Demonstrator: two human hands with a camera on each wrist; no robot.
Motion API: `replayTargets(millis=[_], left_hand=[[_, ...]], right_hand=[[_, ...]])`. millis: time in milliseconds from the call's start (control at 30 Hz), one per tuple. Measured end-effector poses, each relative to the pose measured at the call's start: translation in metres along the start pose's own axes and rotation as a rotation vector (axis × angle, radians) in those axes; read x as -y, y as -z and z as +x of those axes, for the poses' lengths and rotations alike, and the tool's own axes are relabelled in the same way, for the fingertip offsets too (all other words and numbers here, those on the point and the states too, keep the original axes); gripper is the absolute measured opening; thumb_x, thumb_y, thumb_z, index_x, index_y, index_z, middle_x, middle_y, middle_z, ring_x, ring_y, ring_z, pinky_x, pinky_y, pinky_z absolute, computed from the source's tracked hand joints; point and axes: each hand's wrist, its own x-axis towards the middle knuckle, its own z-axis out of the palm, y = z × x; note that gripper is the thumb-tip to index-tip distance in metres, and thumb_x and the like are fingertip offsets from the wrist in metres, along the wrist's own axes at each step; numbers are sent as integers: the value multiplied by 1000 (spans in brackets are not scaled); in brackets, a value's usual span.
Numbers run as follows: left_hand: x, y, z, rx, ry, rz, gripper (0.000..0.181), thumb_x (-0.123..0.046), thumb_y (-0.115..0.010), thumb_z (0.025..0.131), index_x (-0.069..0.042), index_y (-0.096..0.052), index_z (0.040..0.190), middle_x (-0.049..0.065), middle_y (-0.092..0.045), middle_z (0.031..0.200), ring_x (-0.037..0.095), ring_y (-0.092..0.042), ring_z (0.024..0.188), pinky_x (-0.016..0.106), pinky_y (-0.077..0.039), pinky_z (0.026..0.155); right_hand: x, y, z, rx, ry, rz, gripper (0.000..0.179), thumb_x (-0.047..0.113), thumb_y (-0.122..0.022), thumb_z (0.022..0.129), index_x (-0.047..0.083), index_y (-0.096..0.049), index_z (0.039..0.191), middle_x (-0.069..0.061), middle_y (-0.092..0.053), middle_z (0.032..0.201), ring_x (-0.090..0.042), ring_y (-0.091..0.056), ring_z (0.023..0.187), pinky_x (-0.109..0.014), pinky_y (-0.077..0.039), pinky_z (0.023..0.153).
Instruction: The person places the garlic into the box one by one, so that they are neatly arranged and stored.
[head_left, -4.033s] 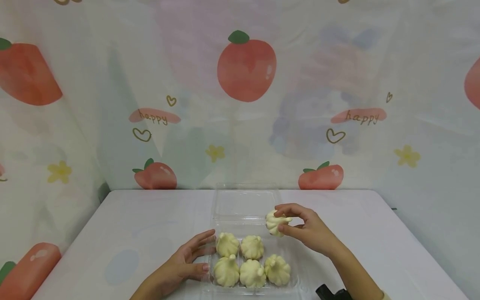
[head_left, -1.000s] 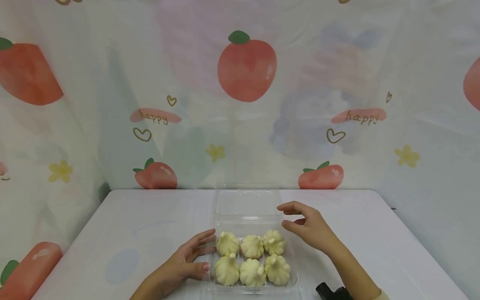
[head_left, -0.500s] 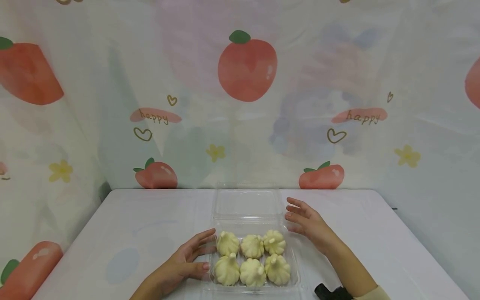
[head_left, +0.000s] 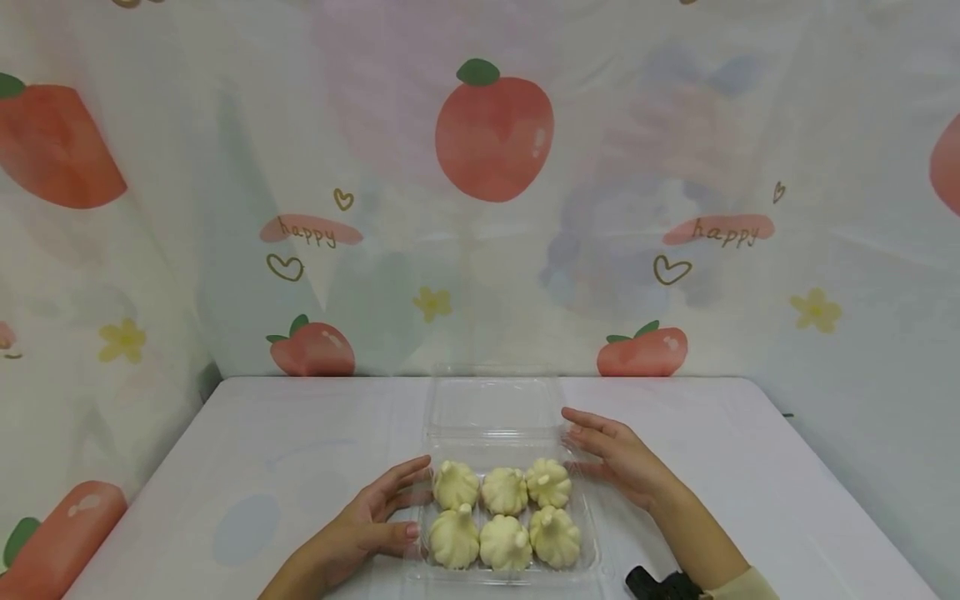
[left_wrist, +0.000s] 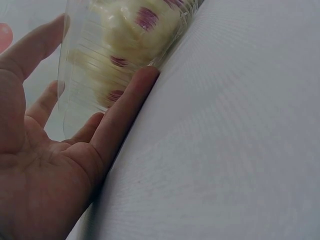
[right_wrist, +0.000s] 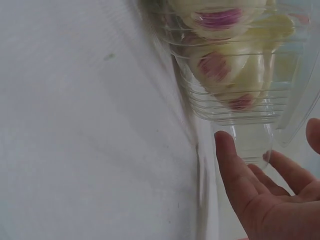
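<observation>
A clear plastic clamshell box [head_left: 589, 542] stands on the table with its lid [head_left: 495, 407] folded back behind it. Several pale garlic bulbs [head_left: 505, 492] sit inside in two rows, their stems pointing up. My left hand [head_left: 369, 518] rests against the box's left side, fingers spread and mostly straight. In the left wrist view the fingertips touch the ribbed clear wall, with purple patches on the garlic [left_wrist: 147, 19] behind it. Loosely extended, my right hand [head_left: 621, 454] is at the box's back right corner and holds nothing; the right wrist view shows its fingers [right_wrist: 226, 145] just beyond the wall.
The table has a white cover [head_left: 300, 442]. A patterned curtain [head_left: 480, 283] with printed fruit hangs right behind its far edge. Next to the right forearm, at the bottom of the head view, is a black object [head_left: 663, 585].
My right hand set the last held garlic bulb into the back right spot and let go. It then drew away rightward and came back to the box's corner. The left hand stayed put.
</observation>
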Motion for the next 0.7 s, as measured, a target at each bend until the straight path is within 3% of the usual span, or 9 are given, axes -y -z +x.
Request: replayTargets(millis=[167, 400, 600, 700], left_hand=[[0, 0, -1, 2, 3, -9, 77, -14, -65, 96, -21, -21, 160, 16, -14, 165, 30, -34, 143, 52, -53, 90], [-1, 0, 0, 0, 2, -10, 77, -14, -64, 96, -21, -21, 160, 16, -14, 165, 29, -35, 143, 52, -53, 90], [-2, -1, 0, -2, 16, -26, 76, -14, -64, 97, -21, -22, 160, 16, -13, 165, 28, -36, 142, 52, -53, 91], [-2, -1, 0, -8, 12, -13, 77, -12, -65, 96, -20, -23, 159, 15, -15, 164, 27, -37, 141, 49, -54, 91]], right_hand=[[-1, -1, 1, -18, 36, 17, 61, 20, -52, 104, -6, -27, 154, -19, -20, 164, -31, -31, 144, -40, -51, 99], [-1, -6, 1, -137, 133, -30, 55, 11, -60, 100, -5, -39, 149, -21, -37, 155, -7, -56, 124, -32, -54, 91], [2, -9, 1, -226, 192, 0, 54, 5, -61, 98, -6, -40, 147, -17, -46, 140, -14, -63, 110, -36, -57, 87], [3, -9, 0, -250, 220, 7, 58, 1, -62, 96, -5, -39, 148, -14, -50, 131, -9, -65, 99, -33, -57, 84]])
